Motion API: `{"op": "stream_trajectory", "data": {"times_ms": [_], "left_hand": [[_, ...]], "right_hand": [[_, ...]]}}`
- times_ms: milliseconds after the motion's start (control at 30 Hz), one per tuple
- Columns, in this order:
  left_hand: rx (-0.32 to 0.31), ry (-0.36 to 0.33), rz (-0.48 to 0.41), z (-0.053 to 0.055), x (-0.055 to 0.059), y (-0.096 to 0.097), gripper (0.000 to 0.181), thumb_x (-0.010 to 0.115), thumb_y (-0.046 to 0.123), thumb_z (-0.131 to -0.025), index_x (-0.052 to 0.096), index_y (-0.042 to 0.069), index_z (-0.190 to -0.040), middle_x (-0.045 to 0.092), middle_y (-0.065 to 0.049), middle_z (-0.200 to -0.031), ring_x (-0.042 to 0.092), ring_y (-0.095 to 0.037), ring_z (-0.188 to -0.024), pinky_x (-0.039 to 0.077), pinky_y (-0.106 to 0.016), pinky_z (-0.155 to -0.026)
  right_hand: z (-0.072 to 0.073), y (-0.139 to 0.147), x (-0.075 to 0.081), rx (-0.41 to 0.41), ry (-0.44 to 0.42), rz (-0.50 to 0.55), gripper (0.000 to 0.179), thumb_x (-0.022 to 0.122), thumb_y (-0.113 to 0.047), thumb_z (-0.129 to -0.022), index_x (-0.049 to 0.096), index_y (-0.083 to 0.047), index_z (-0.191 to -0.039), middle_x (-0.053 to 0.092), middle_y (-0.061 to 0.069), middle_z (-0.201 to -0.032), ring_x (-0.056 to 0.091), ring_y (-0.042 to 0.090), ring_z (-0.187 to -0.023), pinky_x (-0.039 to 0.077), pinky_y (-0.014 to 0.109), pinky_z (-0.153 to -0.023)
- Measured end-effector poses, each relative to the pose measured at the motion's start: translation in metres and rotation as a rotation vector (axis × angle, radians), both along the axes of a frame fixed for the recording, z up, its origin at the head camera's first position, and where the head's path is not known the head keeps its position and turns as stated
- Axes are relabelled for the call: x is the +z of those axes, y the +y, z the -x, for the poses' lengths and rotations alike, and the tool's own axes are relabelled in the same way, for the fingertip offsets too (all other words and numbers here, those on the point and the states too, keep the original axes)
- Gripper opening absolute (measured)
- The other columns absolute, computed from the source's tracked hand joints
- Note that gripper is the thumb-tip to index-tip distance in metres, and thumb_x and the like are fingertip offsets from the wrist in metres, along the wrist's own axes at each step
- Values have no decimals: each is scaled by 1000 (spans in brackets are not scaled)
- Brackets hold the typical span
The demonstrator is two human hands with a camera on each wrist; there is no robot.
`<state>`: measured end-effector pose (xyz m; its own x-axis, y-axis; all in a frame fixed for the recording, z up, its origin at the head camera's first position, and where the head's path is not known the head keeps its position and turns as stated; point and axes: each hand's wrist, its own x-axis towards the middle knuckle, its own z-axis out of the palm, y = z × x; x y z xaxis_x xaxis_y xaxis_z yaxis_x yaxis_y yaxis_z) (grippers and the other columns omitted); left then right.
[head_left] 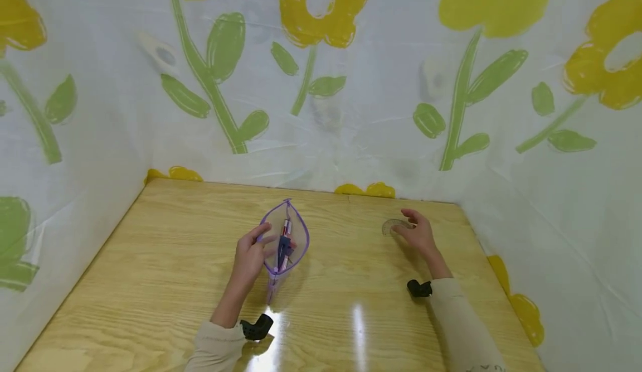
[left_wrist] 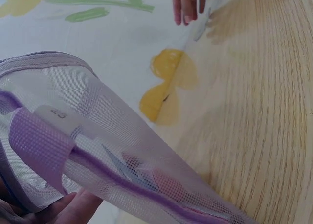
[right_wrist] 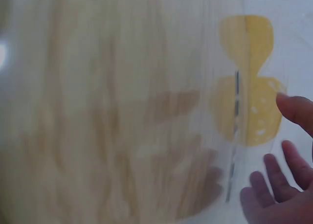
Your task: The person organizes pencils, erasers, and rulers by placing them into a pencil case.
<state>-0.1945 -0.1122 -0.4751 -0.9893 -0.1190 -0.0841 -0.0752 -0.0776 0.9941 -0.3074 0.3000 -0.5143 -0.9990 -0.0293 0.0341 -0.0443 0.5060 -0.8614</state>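
Note:
My left hand (head_left: 249,256) grips the side of a see-through mesh pencil case (head_left: 303,244) with purple trim, its zip mouth spread wide. Inside lie a dark blue compass-like tool (head_left: 284,245), a red-and-white pen-like stick and other small items. In the left wrist view the mesh pouch (left_wrist: 122,111) fills the lower left, with fingers (left_wrist: 80,207) under it. My right hand (head_left: 420,237) is over a clear protractor (head_left: 391,226) towards the back right of the table, thumb and fingers apart. The right wrist view shows those fingers (right_wrist: 279,180) spread, with nothing visibly held.
The wooden table (head_left: 346,271) meets a white flower-printed cloth wall (head_left: 371,138) at the back and both sides. Black wrist mounts (head_left: 258,327) sit at both sleeves. Light glares off the table's front part.

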Motion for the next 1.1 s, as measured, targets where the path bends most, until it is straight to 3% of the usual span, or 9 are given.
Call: {"op": "stream_trajectory", "data": {"times_ms": [200,400,567,767,1100], "left_hand": [[-3,3,-7,0,-2,1,54,27,-8,-95,40,-15,-147,40,-29,-155,50,-48,-134,51,-49,-105],[-8,2,-9,-1,-2,2,58,27,-9,-92,40,-14,-148,41,-27,-155,51,-46,-134,53,-44,-104],[-8,9,0,0,0,2,57,27,-9,-93,41,-13,-147,42,-27,-154,51,-46,-134,54,-42,-103],[-17,22,0,1,-1,2,56,26,-8,-94,40,-14,-147,40,-28,-154,50,-47,-134,53,-45,-104],[-12,25,5,3,-3,3,55,28,-8,-93,40,-15,-147,40,-30,-154,51,-47,-134,54,-42,-102]], "right_hand": [[-3,9,2,34,-67,-134,65,69,-13,-96,39,11,-149,39,34,-151,40,50,-136,40,61,-112],[1,11,4,58,-74,-257,59,70,-12,-94,47,12,-143,49,34,-143,48,48,-127,45,59,-107],[8,10,6,103,-113,-323,55,66,-16,-98,48,13,-141,49,36,-142,47,51,-130,44,61,-108],[10,8,7,72,-154,-363,55,69,-21,-95,52,9,-138,50,35,-138,47,49,-128,43,61,-108],[6,4,7,42,-195,-314,53,68,-19,-96,51,11,-136,51,34,-137,48,46,-127,45,58,-107]]}}
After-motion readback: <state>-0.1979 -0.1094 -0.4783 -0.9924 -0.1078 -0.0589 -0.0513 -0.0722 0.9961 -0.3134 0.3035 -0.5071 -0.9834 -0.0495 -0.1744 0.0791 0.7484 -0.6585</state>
